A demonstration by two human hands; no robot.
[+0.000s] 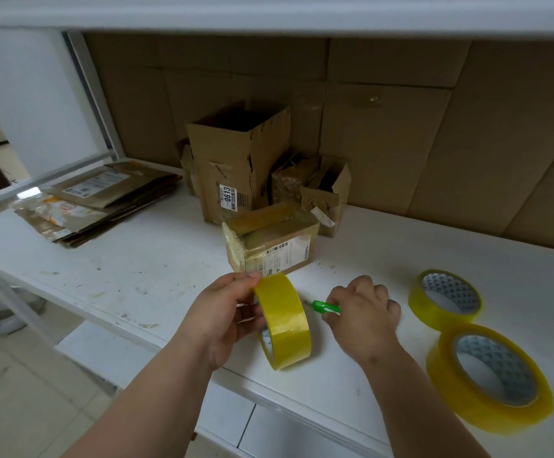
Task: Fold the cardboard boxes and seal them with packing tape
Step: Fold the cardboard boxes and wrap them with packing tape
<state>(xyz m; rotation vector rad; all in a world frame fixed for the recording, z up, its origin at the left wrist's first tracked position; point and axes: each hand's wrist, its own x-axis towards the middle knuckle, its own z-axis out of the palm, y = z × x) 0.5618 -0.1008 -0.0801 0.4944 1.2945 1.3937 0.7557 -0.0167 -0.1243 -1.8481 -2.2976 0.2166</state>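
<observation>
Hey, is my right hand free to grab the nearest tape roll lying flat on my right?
Probably not yet. The right hand already grips a green cutter. The path to the flat tape roll looks clear, though.

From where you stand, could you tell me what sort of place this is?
Probably a parcel packing station: used cardboard boxes with shipping labels, a stack of flattened cartons, and spare tape rolls on a white bench.

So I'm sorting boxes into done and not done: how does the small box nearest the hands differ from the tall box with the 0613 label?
The small box is low, closed and wrapped in glossy tape; the tall box stands upright with its top open. The small box sits alone, nearer the left hand and right hand; the tall box stands at the back among other boxes. Both are brown cardboard with printed labels.
</observation>
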